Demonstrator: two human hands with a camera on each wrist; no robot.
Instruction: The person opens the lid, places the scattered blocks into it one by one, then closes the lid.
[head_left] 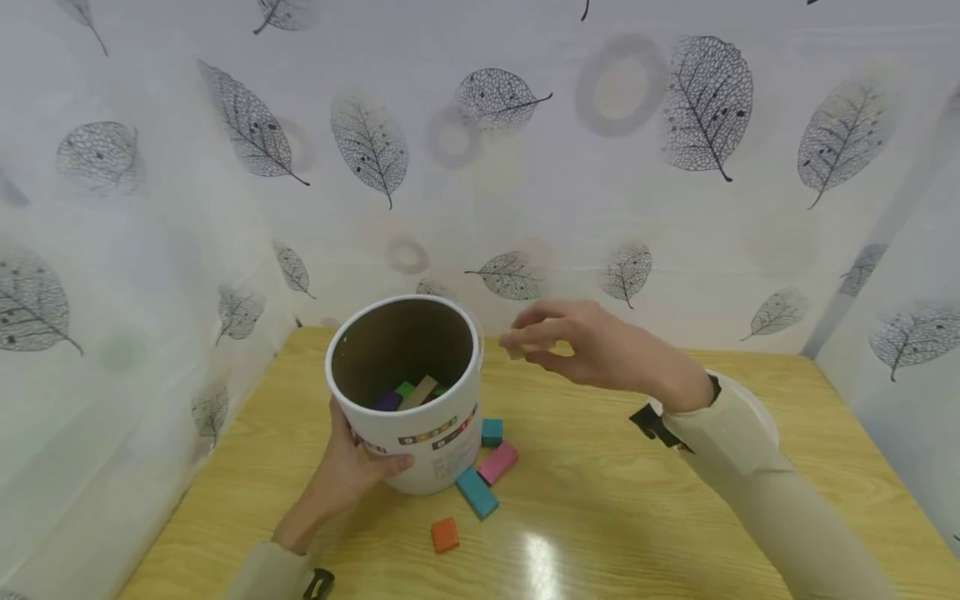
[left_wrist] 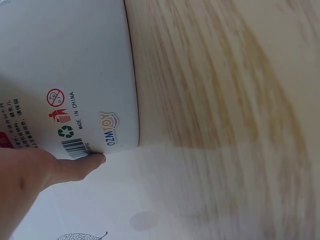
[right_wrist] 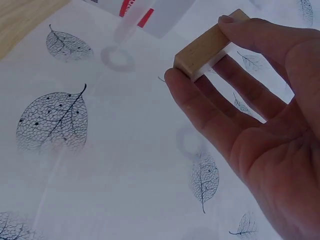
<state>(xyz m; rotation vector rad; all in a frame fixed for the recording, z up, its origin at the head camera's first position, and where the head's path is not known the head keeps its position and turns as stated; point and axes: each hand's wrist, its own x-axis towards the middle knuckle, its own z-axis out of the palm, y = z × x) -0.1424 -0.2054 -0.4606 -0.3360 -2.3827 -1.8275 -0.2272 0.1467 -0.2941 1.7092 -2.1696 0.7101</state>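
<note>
My left hand grips a white round bucket low on its left side, the thumb across the printed front and the fingers hidden behind. In the left wrist view the thumb lies by the barcode on the bucket's wall. Inside the bucket are green, purple and bare wood blocks. My right hand is raised just right of the bucket's rim. Between thumb and fingertips it pinches a plain wooden block, seen clearly in the right wrist view.
Right of the bucket's base lie a teal cube, a pink block and a longer teal block. An orange block is nearer the front. A white round object is partly hidden under the right sleeve. Leaf-printed sheeting encloses the table.
</note>
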